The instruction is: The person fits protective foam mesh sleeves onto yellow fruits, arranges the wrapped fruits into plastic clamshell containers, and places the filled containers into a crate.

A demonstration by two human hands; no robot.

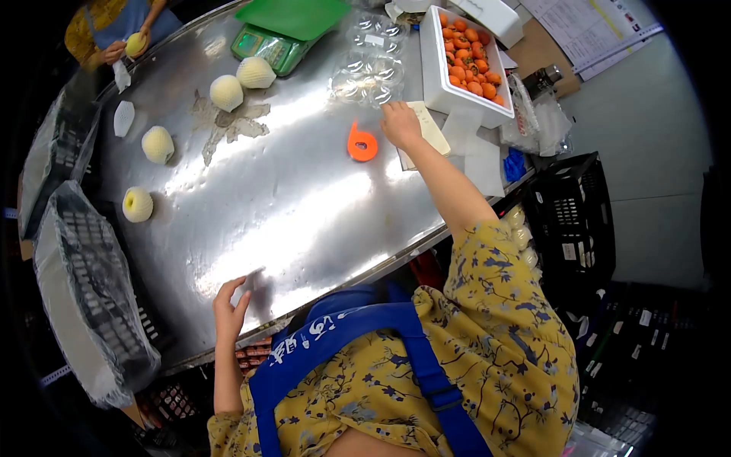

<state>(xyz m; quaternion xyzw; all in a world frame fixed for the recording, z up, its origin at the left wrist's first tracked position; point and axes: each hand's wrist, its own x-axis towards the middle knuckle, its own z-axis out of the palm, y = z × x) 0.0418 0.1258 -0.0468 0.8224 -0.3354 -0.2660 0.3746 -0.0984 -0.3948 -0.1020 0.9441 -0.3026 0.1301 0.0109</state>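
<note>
My right hand (pixel 400 124) reaches over the metal table at the left edge of a cream notepad (pixel 429 131); its fingers are bent down, and what they hold, if anything, is hidden. Just left of it lies an orange tape dispenser (pixel 362 143). Clear plastic packs (pixel 371 68) lie beyond its fingertips. My left hand (pixel 231 306) is over the near edge of the table, thumb and fingers apart, holding nothing. Several fruits in white foam nets are on the table, among them one at the left (pixel 138 204) and one near the scale (pixel 226 93).
A green scale (pixel 276 38) stands at the far side. At the far right is a white foam box (pixel 430 72) of orange fruits. Plastic-lined crates (pixel 91 297) line the left edge. At the top left, another person's hands (pixel 114 53) hold a yellow fruit.
</note>
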